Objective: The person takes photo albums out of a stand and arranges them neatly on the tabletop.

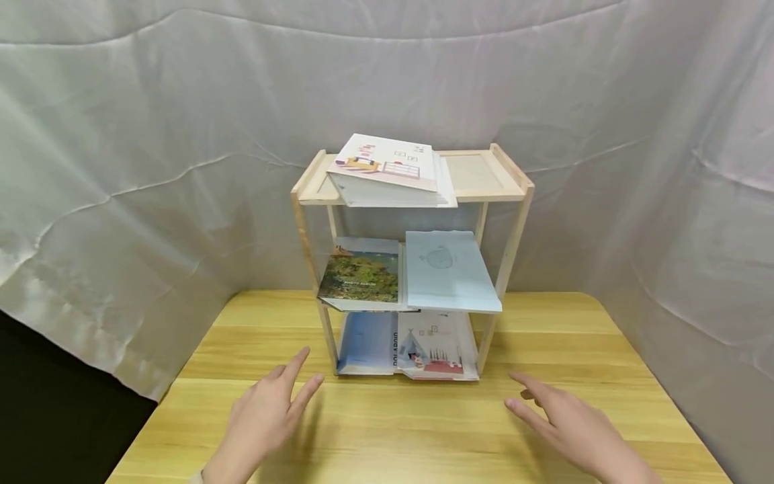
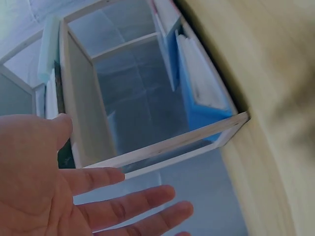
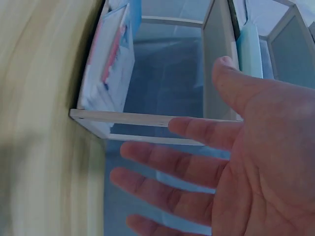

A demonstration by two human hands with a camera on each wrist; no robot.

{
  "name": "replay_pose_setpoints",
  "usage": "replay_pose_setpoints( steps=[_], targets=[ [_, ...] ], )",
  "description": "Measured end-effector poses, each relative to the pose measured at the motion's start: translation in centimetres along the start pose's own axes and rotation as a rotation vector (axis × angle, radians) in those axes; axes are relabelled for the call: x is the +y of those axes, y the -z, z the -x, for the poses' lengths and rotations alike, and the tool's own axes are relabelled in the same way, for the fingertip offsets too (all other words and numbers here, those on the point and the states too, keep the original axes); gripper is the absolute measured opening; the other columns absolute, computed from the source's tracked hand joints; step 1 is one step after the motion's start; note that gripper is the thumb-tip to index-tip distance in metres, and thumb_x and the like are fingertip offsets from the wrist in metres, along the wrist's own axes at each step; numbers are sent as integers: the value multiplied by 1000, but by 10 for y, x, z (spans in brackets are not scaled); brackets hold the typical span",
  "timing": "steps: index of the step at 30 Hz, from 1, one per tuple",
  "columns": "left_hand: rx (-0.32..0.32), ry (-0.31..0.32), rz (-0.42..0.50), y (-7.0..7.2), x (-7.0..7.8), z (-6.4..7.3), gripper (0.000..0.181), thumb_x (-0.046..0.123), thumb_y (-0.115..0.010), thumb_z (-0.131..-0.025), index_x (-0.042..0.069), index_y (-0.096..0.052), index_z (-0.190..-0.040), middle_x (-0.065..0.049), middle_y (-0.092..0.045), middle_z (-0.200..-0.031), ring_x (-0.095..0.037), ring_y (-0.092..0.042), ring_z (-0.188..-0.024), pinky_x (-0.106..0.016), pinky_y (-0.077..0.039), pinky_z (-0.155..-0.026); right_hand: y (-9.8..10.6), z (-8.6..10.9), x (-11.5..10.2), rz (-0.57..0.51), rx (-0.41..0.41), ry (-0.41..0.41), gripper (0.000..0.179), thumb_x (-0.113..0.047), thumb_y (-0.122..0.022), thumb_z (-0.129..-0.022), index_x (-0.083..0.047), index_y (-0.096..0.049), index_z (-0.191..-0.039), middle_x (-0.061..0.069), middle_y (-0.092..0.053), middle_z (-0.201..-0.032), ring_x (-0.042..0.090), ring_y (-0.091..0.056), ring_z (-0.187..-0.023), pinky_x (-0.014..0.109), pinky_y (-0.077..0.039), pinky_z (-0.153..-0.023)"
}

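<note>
A light wooden shelf (image 1: 517, 232) with three tiers stands on the table, holding books and albums. My left hand (image 1: 266, 407) is held in front of its lower left leg, fingers spread and holding nothing. Off the lower right leg is my right hand (image 1: 562, 420), also empty, its fingers loosely extended. On top lies a stack of white albums, the uppermost illustrated album (image 1: 387, 161) set askew. The middle tier bears a photo album (image 1: 363, 272) with a leafy cover and a pale blue book (image 1: 447, 269). Below lie a blue album (image 1: 369, 339) and a tent-picture album (image 1: 432, 346).
The wooden table (image 1: 387, 430) extends in front of the shelf and to both sides. Grey cloth (image 1: 181, 134) hangs behind and along the sides. A dark area (image 1: 54, 410) shows at the lower left, beyond the cloth's edge.
</note>
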State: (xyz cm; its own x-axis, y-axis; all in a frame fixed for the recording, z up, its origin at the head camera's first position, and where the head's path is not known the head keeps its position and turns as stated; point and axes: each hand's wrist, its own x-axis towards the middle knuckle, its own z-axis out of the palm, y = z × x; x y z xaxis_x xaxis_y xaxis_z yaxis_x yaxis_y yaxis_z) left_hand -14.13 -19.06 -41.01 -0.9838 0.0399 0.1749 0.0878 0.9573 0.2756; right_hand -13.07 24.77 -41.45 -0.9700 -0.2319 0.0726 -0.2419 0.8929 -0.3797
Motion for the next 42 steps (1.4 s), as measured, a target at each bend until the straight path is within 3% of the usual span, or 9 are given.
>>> replay_pose_setpoints(
  steps=[6, 15, 21, 26, 30, 34, 42],
  targets=[
    [57, -57, 13, 20, 2, -11, 63, 66, -39, -100, 23, -54, -144, -14, -70, -125, -35, -72, -96, -54, -55, -64, 20, -10, -5, -14, 11, 63, 40, -50, -52, -102, -23, -63, -129, -11, -72, -117, 10, -70, -94, 33, -57, -76],
    [53, -174, 212, 55, 13, -36, 50, 59, -41, -103, 23, -65, -129, 2, -75, -107, -16, -72, -93, -43, -57, -74, 53, -28, -12, -149, 16, 168, 29, -38, -52, -105, -21, -66, -124, -13, -73, -104, -1, -66, -83, 25, -54, -69],
    [21, -232, 310, 78, 20, -55, 50, 55, -39, -105, 19, -67, -128, 1, -74, -114, -19, -72, -95, -45, -58, -84, 70, -44, -23, -272, 37, 224, 19, -29, -52, -106, -20, -66, -116, -10, -68, -87, 2, -65, -74, 24, -54, -67],
    [0, -280, 371, 93, 28, -69, 47, 52, -40, -106, 19, -68, -124, 1, -74, -108, -14, -71, -88, -38, -58, -75, 84, -54, -32, -316, 66, 236, 17, -28, -51, -107, -22, -66, -111, -8, -67, -81, 7, -66, -73, 25, -54, -67],
    [-14, -293, 417, 105, 34, -76, 43, 50, -41, -106, 20, -70, -118, 3, -74, -99, -13, -71, -85, -33, -55, -69, 96, -62, -40, -337, 67, 251, 20, -28, -50, -107, -20, -67, -113, -7, -70, -83, 9, -68, -74, 25, -54, -68],
    [-43, -294, 469, 117, 41, -80, 40, 47, -42, -107, 20, -69, -120, -2, -75, -100, -16, -70, -82, -32, -56, -68, 107, -69, -50, -375, 38, 267, 26, -28, -47, -108, -14, -67, -117, -3, -72, -85, 11, -69, -75, 27, -56, -71],
    [-128, -259, 588, 141, 59, -91, 44, 53, -38, -106, 24, -68, -123, -6, -74, -109, -25, -69, -102, -35, -59, -71, 128, -83, -69, -375, 6, 276, 28, -35, -43, -109, -21, -66, -119, 4, -72, -91, 15, -71, -81, 31, -53, -62]
  ],
)
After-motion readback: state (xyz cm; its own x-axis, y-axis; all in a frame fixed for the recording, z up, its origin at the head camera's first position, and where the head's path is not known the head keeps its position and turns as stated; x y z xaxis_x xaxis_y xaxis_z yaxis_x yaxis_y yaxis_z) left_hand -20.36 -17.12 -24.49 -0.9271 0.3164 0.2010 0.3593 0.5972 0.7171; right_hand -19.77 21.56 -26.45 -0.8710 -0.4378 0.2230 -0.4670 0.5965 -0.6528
